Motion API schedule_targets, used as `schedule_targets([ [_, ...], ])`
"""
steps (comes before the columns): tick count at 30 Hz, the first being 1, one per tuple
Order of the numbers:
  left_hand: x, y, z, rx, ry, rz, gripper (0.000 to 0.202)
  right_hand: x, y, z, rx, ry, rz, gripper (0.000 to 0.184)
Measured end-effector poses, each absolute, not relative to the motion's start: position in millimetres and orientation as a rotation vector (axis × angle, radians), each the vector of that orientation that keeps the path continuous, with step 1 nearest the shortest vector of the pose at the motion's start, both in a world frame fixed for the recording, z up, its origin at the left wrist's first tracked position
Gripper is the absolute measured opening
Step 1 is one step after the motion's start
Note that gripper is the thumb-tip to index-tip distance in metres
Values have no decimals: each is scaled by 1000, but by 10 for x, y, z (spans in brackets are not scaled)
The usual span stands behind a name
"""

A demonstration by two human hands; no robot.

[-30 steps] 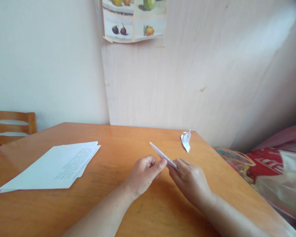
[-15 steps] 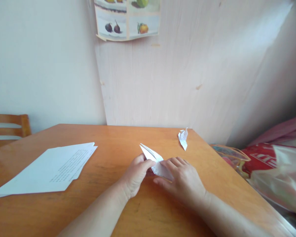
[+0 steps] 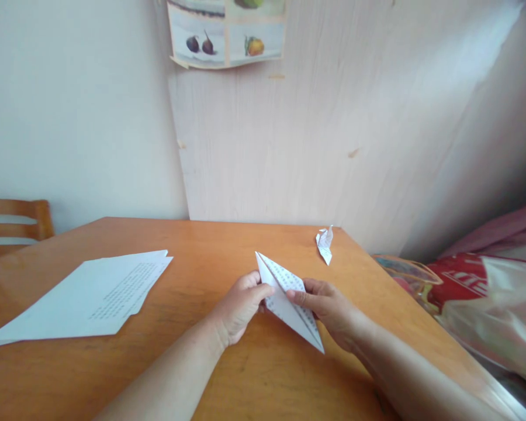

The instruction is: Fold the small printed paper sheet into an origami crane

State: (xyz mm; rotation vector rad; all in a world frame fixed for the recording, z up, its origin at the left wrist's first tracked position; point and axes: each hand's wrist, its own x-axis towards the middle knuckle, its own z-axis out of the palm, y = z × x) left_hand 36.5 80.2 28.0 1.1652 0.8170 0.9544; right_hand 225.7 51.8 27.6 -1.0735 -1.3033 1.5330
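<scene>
A folded sheet of paper (image 3: 284, 304), shaped like a long diamond with printed text on part of it, is held between my hands over the table. My left hand (image 3: 242, 304) pinches its left edge, thumb on top and fingers underneath. On the opposite edge, my right hand (image 3: 328, 307) grips it with the thumb lying near the centre crease. One point of the paper aims up and away, the other down towards me. The fingers beneath the paper are partly hidden.
A stack of printed paper sheets (image 3: 83, 298) lies on the wooden table (image 3: 193, 368) at left. Near the far right corner stands a small folded paper figure (image 3: 325, 244). Bags (image 3: 477, 292) crowd the table's right side; a wooden chair (image 3: 17, 222) is at far left.
The folded paper now shows a full diamond with both points and printed text visible. My right hand has shifted from covering its lower part to gripping its right edge.
</scene>
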Motion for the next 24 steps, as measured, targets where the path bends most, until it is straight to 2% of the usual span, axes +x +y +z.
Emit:
schedule_targets([
  [6,388,768,291,1170,783,926,27,2240,514,228,-994,-1248,1615,45],
  [17,263,859,351,1115,782,1246,17,2205,497,156,-989,-1354,1591,40],
  [24,204,890,384,1120,692,1288,11,2208,502,126,-960,-1389,1582,36],
])
